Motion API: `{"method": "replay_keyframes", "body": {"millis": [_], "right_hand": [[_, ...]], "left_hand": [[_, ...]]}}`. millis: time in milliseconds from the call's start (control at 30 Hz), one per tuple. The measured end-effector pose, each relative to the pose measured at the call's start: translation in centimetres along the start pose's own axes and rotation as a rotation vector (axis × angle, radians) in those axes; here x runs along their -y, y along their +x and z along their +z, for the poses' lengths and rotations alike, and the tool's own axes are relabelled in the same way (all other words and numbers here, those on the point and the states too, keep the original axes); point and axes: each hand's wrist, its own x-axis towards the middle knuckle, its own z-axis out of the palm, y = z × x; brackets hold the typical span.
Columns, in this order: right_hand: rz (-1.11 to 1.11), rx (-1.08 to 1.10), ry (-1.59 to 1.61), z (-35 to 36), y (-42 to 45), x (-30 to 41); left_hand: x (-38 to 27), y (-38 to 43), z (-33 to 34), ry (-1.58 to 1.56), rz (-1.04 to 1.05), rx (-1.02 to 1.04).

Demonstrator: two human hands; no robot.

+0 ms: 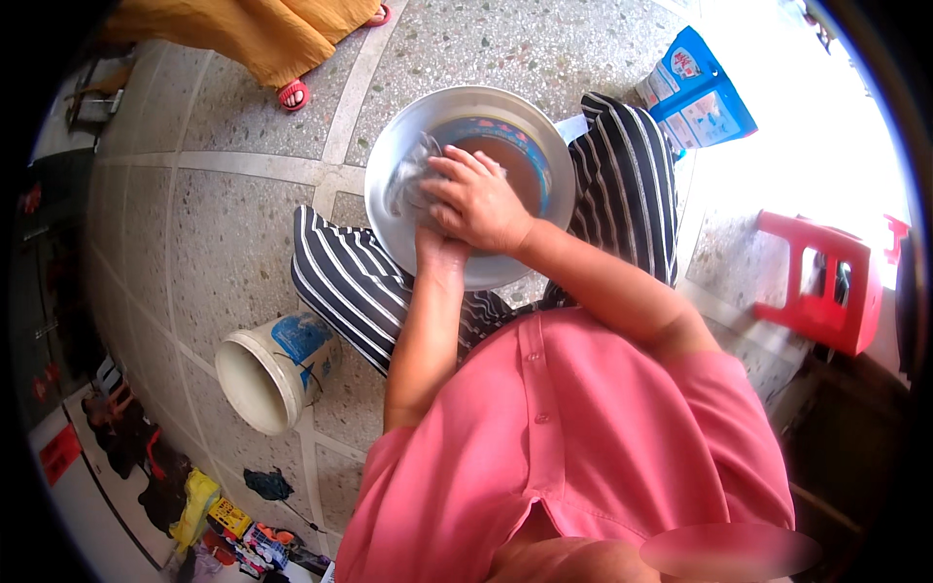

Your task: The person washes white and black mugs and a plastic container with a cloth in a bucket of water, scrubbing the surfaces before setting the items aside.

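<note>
A large metal basin (470, 280) stands on the floor between my knees, with brownish water and a patterned, blue-rimmed inner part (543, 157) in it. A wet grey cloth (412, 178) lies bunched at the basin's left side. My right hand (481, 200) is over the cloth and across my left hand (441, 248), its fingers bent and resting on the cloth. My left hand is lower, its fingers largely hidden beneath my right hand and the cloth, so its grip does not show.
A white plastic bucket (255, 379) lies on its side at the left. A blue detergent pouch (700, 95) is at the upper right, a red plastic stool (824, 280) at the right. A person in an orange garment (291, 36) is at the top left. Assorted items (248, 539) lie lower left.
</note>
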Motion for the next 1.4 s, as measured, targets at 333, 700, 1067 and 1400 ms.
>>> {"method": "replay_keyframes", "body": {"millis": [333, 700, 1067, 1400], "right_hand": [[0.1, -0.132, -0.424, 1.2, 0.0, -3.4], [0.901, -0.004, 1.064, 0.1, 1.4, -8.0], [0.986, -0.002, 1.823, 0.6, -1.5, -7.2], [1.019, -0.186, 1.057, 2.6, -2.4, -5.9]], "left_hand": [[1.1, -0.5, 0.3, -0.036, -0.029, -0.236], [0.5, -0.3, 0.2, -0.063, -0.083, -0.249], [0.0, -0.5, 2.0, -0.1, -0.242, -0.218], [-1.9, 0.9, 1.1, -0.139, -0.031, -0.219]]}}
